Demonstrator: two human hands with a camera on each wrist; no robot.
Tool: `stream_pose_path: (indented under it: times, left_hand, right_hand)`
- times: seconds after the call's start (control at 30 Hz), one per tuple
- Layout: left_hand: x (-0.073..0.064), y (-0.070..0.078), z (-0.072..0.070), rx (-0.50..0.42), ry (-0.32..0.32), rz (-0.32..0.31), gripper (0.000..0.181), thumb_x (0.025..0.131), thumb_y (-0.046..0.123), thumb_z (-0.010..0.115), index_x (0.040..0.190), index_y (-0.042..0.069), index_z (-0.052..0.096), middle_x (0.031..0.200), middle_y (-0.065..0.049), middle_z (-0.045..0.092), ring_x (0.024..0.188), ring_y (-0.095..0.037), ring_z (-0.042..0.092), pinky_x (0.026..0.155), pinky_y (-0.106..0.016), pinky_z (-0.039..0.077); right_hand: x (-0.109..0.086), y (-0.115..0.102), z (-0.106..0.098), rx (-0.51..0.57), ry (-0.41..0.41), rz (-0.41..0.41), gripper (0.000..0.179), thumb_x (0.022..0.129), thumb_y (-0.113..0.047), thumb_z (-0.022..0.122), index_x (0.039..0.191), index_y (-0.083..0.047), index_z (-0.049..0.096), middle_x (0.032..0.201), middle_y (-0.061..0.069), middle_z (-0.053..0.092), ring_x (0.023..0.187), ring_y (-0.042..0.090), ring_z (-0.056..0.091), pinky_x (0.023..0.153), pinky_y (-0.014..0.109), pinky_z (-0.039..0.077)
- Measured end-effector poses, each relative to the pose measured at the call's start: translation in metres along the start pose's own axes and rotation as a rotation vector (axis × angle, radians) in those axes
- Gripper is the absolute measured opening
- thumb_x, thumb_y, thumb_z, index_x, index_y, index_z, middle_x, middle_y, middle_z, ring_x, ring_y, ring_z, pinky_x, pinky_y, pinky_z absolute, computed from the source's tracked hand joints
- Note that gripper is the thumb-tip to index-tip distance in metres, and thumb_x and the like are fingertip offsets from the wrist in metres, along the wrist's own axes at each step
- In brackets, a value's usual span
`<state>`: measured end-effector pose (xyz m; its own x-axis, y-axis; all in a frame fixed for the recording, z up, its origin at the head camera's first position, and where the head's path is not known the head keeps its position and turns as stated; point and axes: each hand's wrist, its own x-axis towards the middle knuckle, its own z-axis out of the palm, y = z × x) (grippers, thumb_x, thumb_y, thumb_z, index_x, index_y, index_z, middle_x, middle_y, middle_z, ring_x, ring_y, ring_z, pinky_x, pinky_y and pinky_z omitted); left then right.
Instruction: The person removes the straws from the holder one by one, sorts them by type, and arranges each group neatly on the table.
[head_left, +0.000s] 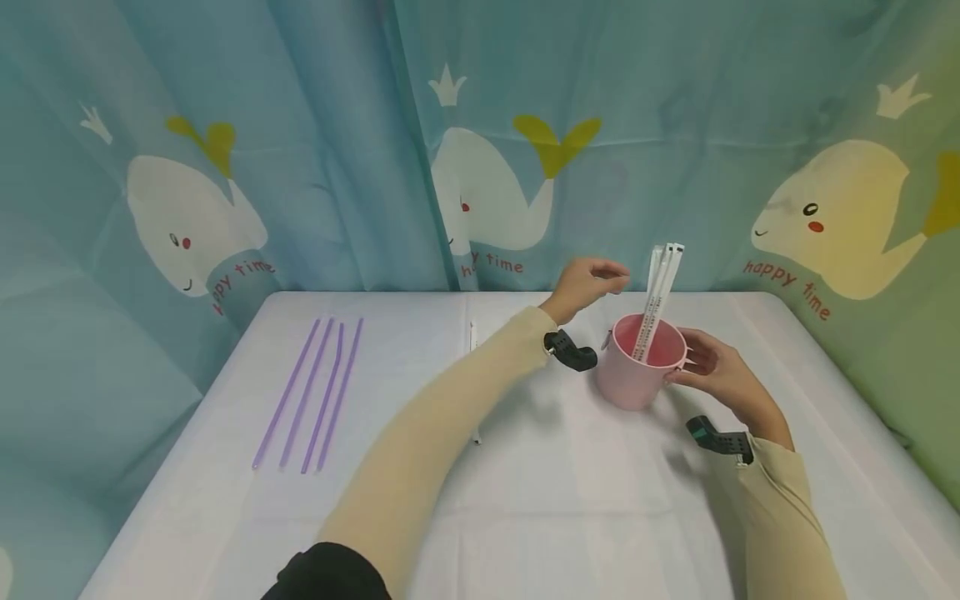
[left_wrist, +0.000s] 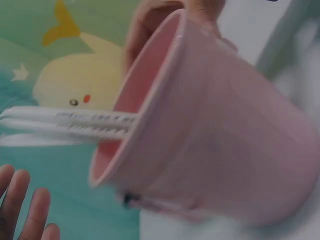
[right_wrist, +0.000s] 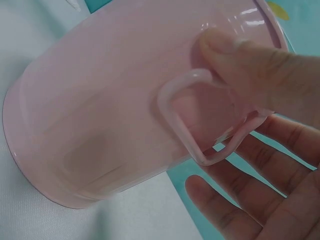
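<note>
A small pink bucket (head_left: 633,383) with little side handles stands toward the right of the table. Several white paper-wrapped straws (head_left: 656,304) lean in it, their tops well above the rim. My right hand (head_left: 716,371) holds the bucket's right side. In the right wrist view its thumb (right_wrist: 240,60) presses the wall beside the handle (right_wrist: 182,125), and the fingers reach round behind. Left of the straws, my left hand (head_left: 585,287) hovers past the bucket's rim, holding nothing. The left wrist view shows its fingers (left_wrist: 32,210) loosely extended, apart from the straws.
Several purple straws (head_left: 330,392) lie side by side on the white table (head_left: 187,500) at the left. Another white wrapped straw (head_left: 473,335) lies mid-table, partly hidden under my left forearm. A blue-green whale-print curtain (head_left: 337,100) hangs behind the table.
</note>
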<state>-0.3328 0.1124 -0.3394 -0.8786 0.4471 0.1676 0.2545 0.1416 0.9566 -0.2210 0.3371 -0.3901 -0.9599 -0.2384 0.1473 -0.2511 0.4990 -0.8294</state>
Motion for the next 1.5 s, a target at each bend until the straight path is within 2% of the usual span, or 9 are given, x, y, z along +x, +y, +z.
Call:
stream_pose_path:
  times: [0.1, 0.2, 0.37, 0.7, 0.93, 1.07, 1.33, 1.4, 1.5]
  left_hand:
    - [0.001, -0.003, 0.01, 0.056, -0.01, -0.014, 0.025, 0.088, 0.019, 0.066, 0.11, 0.006, 0.069, 0.103, -0.012, 0.07, 0.094, -0.025, 0.066, 0.074, -0.017, 0.047]
    - [0.0, -0.005, 0.018, 0.102, -0.009, -0.031, 0.025, 0.087, 0.02, 0.068, 0.108, 0.008, 0.069, 0.103, -0.009, 0.07, 0.096, -0.018, 0.064, 0.074, -0.017, 0.046]
    - [-0.002, -0.006, 0.027, 0.157, 0.0, -0.05, 0.024, 0.085, 0.02, 0.07, 0.105, 0.008, 0.071, 0.101, -0.008, 0.071, 0.098, -0.013, 0.06, 0.073, -0.015, 0.045]
    - [0.0, -0.014, 0.04, 0.229, -0.005, -0.028, 0.026, 0.082, 0.018, 0.073, 0.104, 0.005, 0.071, 0.099, -0.008, 0.072, 0.092, -0.012, 0.064, 0.068, -0.009, 0.044]
    - [-0.003, -0.013, 0.04, 0.251, -0.014, -0.046, 0.024, 0.085, 0.018, 0.07, 0.105, 0.006, 0.071, 0.102, -0.007, 0.072, 0.092, -0.012, 0.064, 0.07, -0.011, 0.047]
    - [-0.005, -0.011, 0.038, 0.269, -0.02, -0.052, 0.025, 0.087, 0.017, 0.067, 0.109, 0.005, 0.07, 0.105, -0.008, 0.072, 0.097, -0.015, 0.065, 0.072, -0.012, 0.049]
    - [-0.006, -0.005, 0.031, 0.255, -0.001, -0.057, 0.026, 0.088, 0.014, 0.066, 0.11, 0.002, 0.069, 0.107, -0.01, 0.071, 0.101, -0.018, 0.065, 0.071, -0.01, 0.048]
    - [-0.006, -0.003, 0.03, 0.251, 0.008, -0.061, 0.026, 0.088, 0.014, 0.066, 0.11, 0.002, 0.069, 0.107, -0.01, 0.071, 0.1, -0.017, 0.065, 0.071, -0.01, 0.049]
    - [-0.006, -0.002, 0.028, 0.249, 0.014, -0.063, 0.026, 0.089, 0.015, 0.065, 0.112, 0.003, 0.068, 0.107, -0.01, 0.071, 0.098, -0.017, 0.066, 0.074, -0.012, 0.051]
  right_hand:
    - [0.001, 0.001, 0.0, 0.031, -0.002, -0.022, 0.065, 0.08, -0.002, 0.072, 0.135, 0.007, 0.038, 0.123, -0.01, 0.052, 0.102, -0.014, 0.053, 0.083, 0.005, 0.047]
    - [0.002, 0.001, 0.001, 0.03, -0.004, -0.017, 0.066, 0.08, -0.004, 0.072, 0.136, 0.006, 0.038, 0.122, -0.015, 0.051, 0.102, -0.015, 0.053, 0.082, 0.005, 0.047]
    - [0.002, 0.0, 0.001, 0.011, -0.003, 0.003, 0.067, 0.08, -0.006, 0.073, 0.137, 0.005, 0.038, 0.126, -0.006, 0.051, 0.102, -0.015, 0.052, 0.082, 0.004, 0.046]
    - [0.002, -0.001, 0.002, -0.008, -0.004, 0.028, 0.069, 0.08, -0.007, 0.073, 0.137, 0.003, 0.037, 0.134, 0.024, 0.046, 0.102, -0.016, 0.051, 0.083, 0.004, 0.046]
    - [0.003, -0.001, 0.002, -0.012, 0.001, 0.013, 0.067, 0.08, -0.006, 0.073, 0.136, 0.004, 0.038, 0.131, 0.015, 0.051, 0.1, -0.017, 0.051, 0.082, 0.003, 0.046]
    - [0.003, -0.001, 0.002, -0.01, 0.002, 0.005, 0.067, 0.08, -0.005, 0.073, 0.136, 0.005, 0.038, 0.131, 0.018, 0.05, 0.1, -0.016, 0.052, 0.082, 0.004, 0.046]
    - [0.002, 0.001, 0.001, 0.02, 0.003, -0.01, 0.066, 0.08, -0.004, 0.073, 0.135, 0.006, 0.038, 0.117, -0.021, 0.05, 0.099, -0.016, 0.053, 0.081, 0.004, 0.047]
    - [0.001, 0.001, 0.001, 0.018, 0.005, -0.012, 0.066, 0.08, -0.004, 0.073, 0.135, 0.006, 0.038, 0.117, -0.02, 0.05, 0.1, -0.016, 0.053, 0.081, 0.004, 0.046]
    - [0.001, 0.0, 0.0, -0.002, 0.004, 0.002, 0.067, 0.08, -0.006, 0.073, 0.136, 0.005, 0.038, 0.124, -0.005, 0.053, 0.1, -0.016, 0.052, 0.081, 0.004, 0.046]
